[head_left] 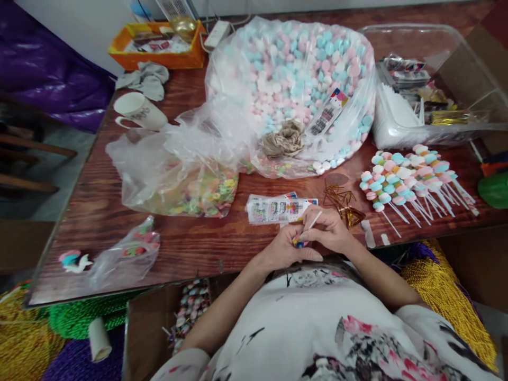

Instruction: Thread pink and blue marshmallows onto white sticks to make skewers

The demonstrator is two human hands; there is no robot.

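Observation:
My left hand (283, 248) is closed around a small, colourful piece (297, 242), mostly hidden by the fingers, with yellow and blue showing. My right hand (331, 230) pinches a thin white stick (316, 218), which points up and away between the two hands. Both hands meet at the table's front edge, close to my body. Just beyond them lie printed clear packets (270, 209). Gold twist ties (339, 197) lie loose beside my right hand. Further right, several white sticks threaded with pastel pieces (397, 177) are laid in a row.
A large clear bag of pastel discs (293, 63) fills the back, with a crumpled brown cloth (283, 140) on it. Left of it are a bag of colourful pieces (206, 190), a tipped mug (141, 112) and an orange tray (159, 61). A clear bin (436, 129) stands back right.

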